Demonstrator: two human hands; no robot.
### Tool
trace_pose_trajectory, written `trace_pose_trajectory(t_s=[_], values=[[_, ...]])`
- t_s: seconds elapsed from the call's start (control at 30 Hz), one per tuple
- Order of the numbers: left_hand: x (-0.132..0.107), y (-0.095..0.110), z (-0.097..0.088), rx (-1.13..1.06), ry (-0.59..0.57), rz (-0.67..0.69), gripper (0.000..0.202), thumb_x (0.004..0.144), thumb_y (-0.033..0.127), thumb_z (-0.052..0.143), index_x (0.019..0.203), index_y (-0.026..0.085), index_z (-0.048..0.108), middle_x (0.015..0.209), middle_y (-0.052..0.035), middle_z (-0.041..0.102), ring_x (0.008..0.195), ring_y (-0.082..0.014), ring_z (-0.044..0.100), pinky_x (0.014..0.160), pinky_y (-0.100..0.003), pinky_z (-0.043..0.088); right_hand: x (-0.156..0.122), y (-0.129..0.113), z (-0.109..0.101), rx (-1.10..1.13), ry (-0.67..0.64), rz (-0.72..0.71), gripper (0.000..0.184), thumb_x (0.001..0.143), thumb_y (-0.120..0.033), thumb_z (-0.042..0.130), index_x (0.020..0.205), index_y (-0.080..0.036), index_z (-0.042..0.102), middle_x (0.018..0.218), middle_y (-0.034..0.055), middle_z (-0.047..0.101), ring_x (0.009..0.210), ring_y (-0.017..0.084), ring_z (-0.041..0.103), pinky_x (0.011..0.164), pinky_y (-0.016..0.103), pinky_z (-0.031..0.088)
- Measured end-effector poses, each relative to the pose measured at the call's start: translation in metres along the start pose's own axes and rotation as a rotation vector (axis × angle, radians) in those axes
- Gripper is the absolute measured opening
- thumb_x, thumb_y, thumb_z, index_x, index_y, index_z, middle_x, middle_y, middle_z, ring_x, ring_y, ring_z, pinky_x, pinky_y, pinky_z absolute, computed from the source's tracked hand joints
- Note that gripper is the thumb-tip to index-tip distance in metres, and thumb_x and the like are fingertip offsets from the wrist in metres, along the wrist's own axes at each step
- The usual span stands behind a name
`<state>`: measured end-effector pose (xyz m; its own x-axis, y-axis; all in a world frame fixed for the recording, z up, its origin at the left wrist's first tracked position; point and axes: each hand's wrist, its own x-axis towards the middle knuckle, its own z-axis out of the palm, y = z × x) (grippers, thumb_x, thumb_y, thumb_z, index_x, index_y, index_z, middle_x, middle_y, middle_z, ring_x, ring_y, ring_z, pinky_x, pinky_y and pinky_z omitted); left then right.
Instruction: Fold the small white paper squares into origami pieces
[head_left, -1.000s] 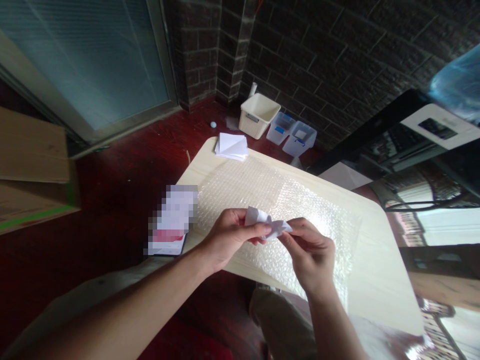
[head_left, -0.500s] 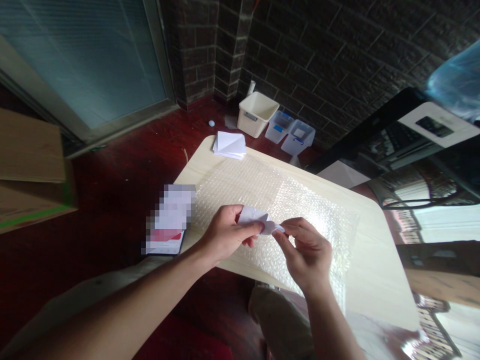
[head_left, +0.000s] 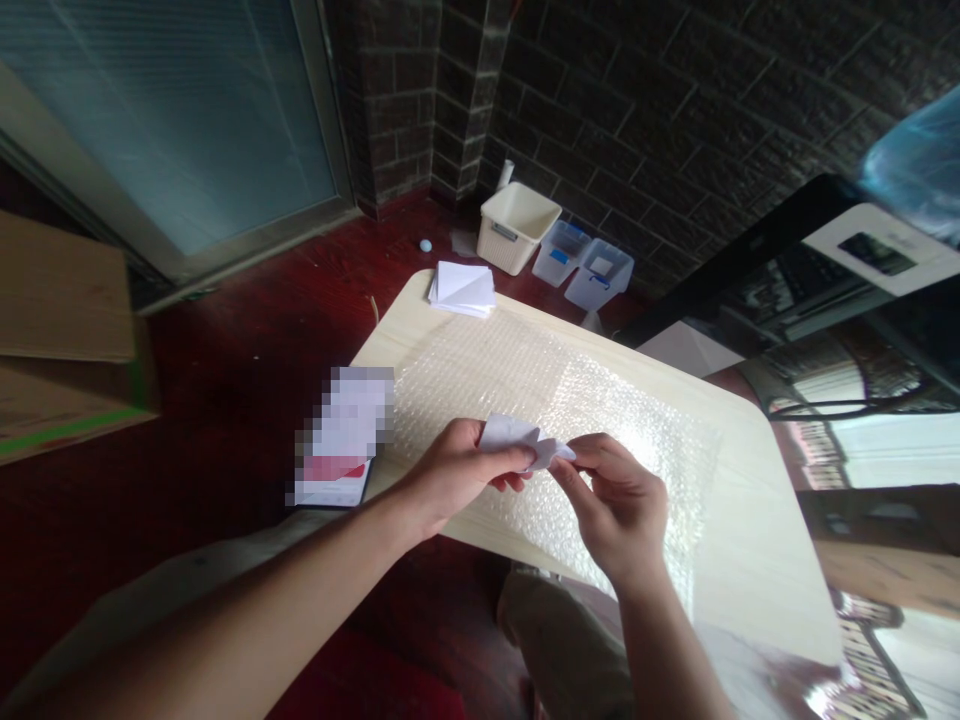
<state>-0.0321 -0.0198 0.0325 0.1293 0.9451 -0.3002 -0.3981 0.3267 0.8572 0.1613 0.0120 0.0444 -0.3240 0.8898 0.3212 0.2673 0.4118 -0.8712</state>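
A small piece of folded white paper (head_left: 510, 431) is held between my two hands, above the table. My left hand (head_left: 469, 465) grips its left part, thumb on top and fingers beneath. At the paper's right end, my right hand (head_left: 619, 500) pinches a narrow tip between thumb and fingers. Creases and a raised fold show near the paper's middle. Under the hands lies a sheet of bubble wrap (head_left: 600, 400) on the pale wooden table (head_left: 750, 500).
A stack of white paper (head_left: 461, 288) sits at the table's far left corner. A phone (head_left: 337, 440), partly blurred out, is at the left edge. A cream bin (head_left: 517, 230) and two clear plastic boxes (head_left: 559, 255) stand on the floor behind. Cardboard boxes (head_left: 67, 330) are at left.
Both hands still hold the paper in nearly the same place. The right fingers have shifted slightly at the tip, showing a bit more of it. The whole view has moved a little.
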Motion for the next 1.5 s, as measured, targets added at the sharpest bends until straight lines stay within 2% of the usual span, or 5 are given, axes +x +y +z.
trace_pose_trajectory(t_s=[0.23, 0.63, 0.97, 1.23, 1.5], values=[[0.003, -0.005, 0.001, 0.107, 0.05, 0.113, 0.02, 0.083, 0.032, 0.079, 0.075, 0.014, 0.074, 0.07, -0.0027, 0.068, 0.069, -0.0143, 0.061, 0.067, -0.027, 0.045, -0.001, 0.001, -0.001, 0.036, -0.045, 0.033, 0.005, 0.095, -0.023, 0.077, 0.09, -0.024, 0.078, 0.088, 0.0049, 0.07, 0.079, 0.019, 0.066, 0.068, 0.035, 0.052], [-0.002, -0.008, 0.004, -0.264, -0.014, -0.129, 0.025, 0.072, 0.029, 0.087, 0.088, 0.011, 0.08, 0.075, -0.0037, 0.068, 0.067, -0.0108, 0.057, 0.066, -0.025, 0.044, -0.002, -0.004, 0.009, 0.029, 0.03, 0.027, 0.01, 0.096, -0.023, 0.076, 0.087, -0.022, 0.073, 0.081, 0.0025, 0.066, 0.074, 0.017, 0.062, 0.066, 0.032, 0.049], [0.003, -0.011, 0.006, 0.035, 0.104, -0.014, 0.015, 0.076, 0.026, 0.078, 0.072, 0.012, 0.074, 0.066, -0.0029, 0.068, 0.063, -0.0126, 0.058, 0.062, -0.026, 0.042, 0.002, -0.012, 0.009, -0.299, -0.031, -0.115, 0.014, 0.095, -0.018, 0.073, 0.081, -0.021, 0.07, 0.074, 0.0017, 0.066, 0.061, 0.014, 0.06, 0.056, 0.03, 0.05], [0.004, -0.012, 0.002, -0.027, 0.072, -0.04, 0.019, 0.078, 0.029, 0.079, 0.088, 0.013, 0.081, 0.079, -0.0067, 0.076, 0.072, -0.015, 0.065, 0.069, -0.027, 0.048, 0.001, -0.004, 0.002, -0.091, -0.049, 0.012, 0.011, 0.094, -0.023, 0.076, 0.084, -0.022, 0.073, 0.08, 0.0039, 0.07, 0.071, 0.018, 0.067, 0.062, 0.032, 0.055], [0.001, -0.009, 0.009, 0.077, 0.134, 0.049, 0.023, 0.084, 0.034, 0.077, 0.089, 0.013, 0.083, 0.084, -0.01, 0.08, 0.079, -0.0219, 0.075, 0.069, -0.028, 0.055, 0.003, -0.009, -0.002, -0.322, -0.139, -0.138, 0.009, 0.093, -0.015, 0.072, 0.088, -0.02, 0.076, 0.08, 0.0032, 0.069, 0.065, 0.016, 0.065, 0.058, 0.03, 0.054]])
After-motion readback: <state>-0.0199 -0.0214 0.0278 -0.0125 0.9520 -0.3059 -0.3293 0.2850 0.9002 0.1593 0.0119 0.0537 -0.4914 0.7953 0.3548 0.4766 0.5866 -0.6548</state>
